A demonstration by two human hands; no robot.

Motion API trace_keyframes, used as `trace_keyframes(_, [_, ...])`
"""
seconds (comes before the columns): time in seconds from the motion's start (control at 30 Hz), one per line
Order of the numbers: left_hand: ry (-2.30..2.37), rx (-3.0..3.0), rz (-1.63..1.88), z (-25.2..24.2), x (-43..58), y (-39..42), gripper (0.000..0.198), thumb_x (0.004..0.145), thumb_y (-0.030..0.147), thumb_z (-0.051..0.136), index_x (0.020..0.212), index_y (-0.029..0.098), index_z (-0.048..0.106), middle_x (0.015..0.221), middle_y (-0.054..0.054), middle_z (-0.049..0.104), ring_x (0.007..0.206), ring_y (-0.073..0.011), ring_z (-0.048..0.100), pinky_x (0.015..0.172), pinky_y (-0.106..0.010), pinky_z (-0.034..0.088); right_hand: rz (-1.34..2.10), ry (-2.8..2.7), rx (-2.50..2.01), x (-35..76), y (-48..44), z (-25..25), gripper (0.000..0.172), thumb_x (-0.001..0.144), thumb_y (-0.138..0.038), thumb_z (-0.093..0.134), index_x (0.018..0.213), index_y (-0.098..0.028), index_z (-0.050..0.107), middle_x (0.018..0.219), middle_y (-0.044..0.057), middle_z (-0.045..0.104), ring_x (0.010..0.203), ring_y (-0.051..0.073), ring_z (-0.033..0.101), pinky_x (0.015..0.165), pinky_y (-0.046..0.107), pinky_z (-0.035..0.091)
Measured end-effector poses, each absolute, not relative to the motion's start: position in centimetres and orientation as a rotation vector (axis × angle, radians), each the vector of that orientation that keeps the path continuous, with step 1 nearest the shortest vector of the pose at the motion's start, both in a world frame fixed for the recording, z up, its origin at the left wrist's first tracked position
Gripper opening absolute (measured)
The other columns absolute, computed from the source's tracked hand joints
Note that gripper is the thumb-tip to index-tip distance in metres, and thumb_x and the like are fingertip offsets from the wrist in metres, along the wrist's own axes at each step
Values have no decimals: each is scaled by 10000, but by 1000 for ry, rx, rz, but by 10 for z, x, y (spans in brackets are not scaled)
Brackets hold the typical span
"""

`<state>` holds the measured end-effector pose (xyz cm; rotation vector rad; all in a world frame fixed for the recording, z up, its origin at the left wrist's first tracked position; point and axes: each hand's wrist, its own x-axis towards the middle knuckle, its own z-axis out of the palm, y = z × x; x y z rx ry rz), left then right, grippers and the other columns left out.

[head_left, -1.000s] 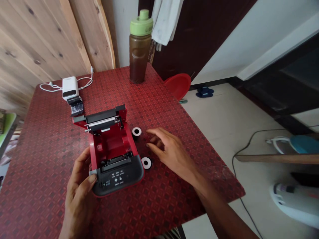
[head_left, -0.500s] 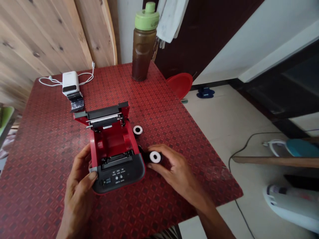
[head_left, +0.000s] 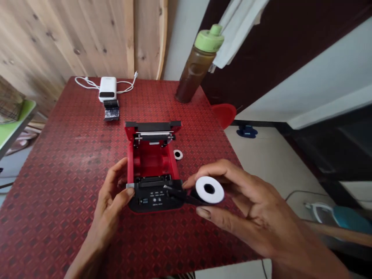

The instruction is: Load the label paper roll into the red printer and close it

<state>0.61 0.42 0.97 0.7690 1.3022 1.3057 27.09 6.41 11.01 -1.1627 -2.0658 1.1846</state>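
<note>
A small red and black printer (head_left: 152,170) lies on the red patterned table (head_left: 66,155) with its lid tipped open and its red bay bare. My left hand (head_left: 112,197) grips the printer's left front corner, thumb on the black panel. My right hand (head_left: 247,209) holds a white paper roll (head_left: 209,189) with a dark core, raised just right of the printer's front. A dark strip hangs from the roll toward the printer. A second small white roll (head_left: 178,154) rests on the table to the printer's right.
A white box device (head_left: 107,88) with a white cable (head_left: 84,82) and a dark block (head_left: 111,109) sit at the far side. A brown bottle with a green cap (head_left: 197,66) stands at the far right corner. A red stool (head_left: 225,114) is beside the table's right edge.
My right hand has picked the paper roll up off the table and lifted it nearer to the camera. The view has swung left. My left hand stays on the printer.
</note>
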Motion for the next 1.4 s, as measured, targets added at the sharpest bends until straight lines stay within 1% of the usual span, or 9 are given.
trace_keyframes(0.17, [1239, 812, 1302, 9, 4, 4, 618, 973, 426, 741, 1557, 310, 575, 1608, -88, 623, 1372, -328, 641, 1040, -435, 568, 976, -2363, -1056, 231, 89, 113, 236, 949, -240, 775, 1167, -313, 718, 1040, -14, 812, 897, 207, 769, 817, 334, 586])
trace_keyframes(0.43, [1258, 801, 1314, 11, 7, 5, 622, 963, 413, 718, 1552, 276, 574, 1473, -113, 685, 1207, -326, 694, 988, -464, 561, 528, -2621, -1127, 184, 102, 82, 231, 942, -38, 638, 978, -250, 722, 1013, 71, 776, 1013, 289, 705, 971, 480, 589])
trace_keyframes(0.53, [1263, 821, 1322, 11, 6, 6, 605, 975, 412, 707, 1550, 278, 571, 1491, -109, 668, 1259, -327, 673, 1032, -466, 543, 435, -2644, -1134, 177, 102, 78, 221, 964, -38, 627, 951, -239, 718, 1067, 81, 777, 1069, 296, 697, 1045, 498, 561])
trace_keyframes(0.67, [1253, 844, 1332, 11, 5, 6, 593, 984, 422, 707, 1546, 288, 576, 1546, -96, 635, 1355, -328, 626, 1116, -474, 504, 417, -2710, -1272, 170, 103, 81, 237, 974, -15, 608, 1010, -202, 749, 1193, 122, 792, 1130, 318, 706, 1031, 497, 557])
trace_keyframes(0.8, [1241, 830, 1312, 11, 6, 5, 614, 986, 435, 704, 1562, 282, 556, 1535, -101, 640, 1327, -329, 635, 1099, -477, 506, 369, -2750, -1373, 164, 100, 83, 226, 980, -34, 627, 1094, -176, 761, 1124, 130, 814, 1058, 326, 725, 966, 493, 560])
trace_keyframes(0.97, [1277, 816, 1313, 9, 6, 4, 624, 981, 438, 701, 1571, 289, 565, 1505, -107, 643, 1270, -329, 643, 1049, -472, 522, 326, -2766, -1367, 158, 96, 80, 301, 935, -11, 654, 1176, -170, 738, 1138, 140, 817, 1117, 338, 728, 1019, 504, 533])
trace_keyframes(1.07, [1273, 811, 1302, 12, 6, 5, 632, 969, 441, 709, 1564, 280, 571, 1487, -116, 648, 1255, -331, 644, 1049, -483, 520, 386, -2789, -1415, 155, 102, 80, 279, 941, 0, 628, 1124, -176, 744, 1161, 149, 809, 1133, 329, 740, 989, 464, 542])
trace_keyframes(1.27, [1279, 768, 1283, 17, 6, 6, 668, 930, 464, 739, 1548, 268, 582, 1483, -128, 645, 1267, -351, 633, 1070, -516, 514, 516, -2845, -1461, 146, 120, 79, 252, 945, 16, 596, 993, -164, 766, 1053, 137, 817, 1037, 309, 775, 838, 403, 570])
trace_keyframes(1.4, [1285, 760, 1266, 18, 5, 6, 678, 924, 464, 736, 1552, 270, 571, 1477, -125, 646, 1282, -356, 622, 1100, -538, 499, 543, -2828, -1439, 151, 119, 76, 266, 955, 13, 601, 1030, -168, 780, 1099, 127, 818, 1069, 298, 775, 888, 410, 600])
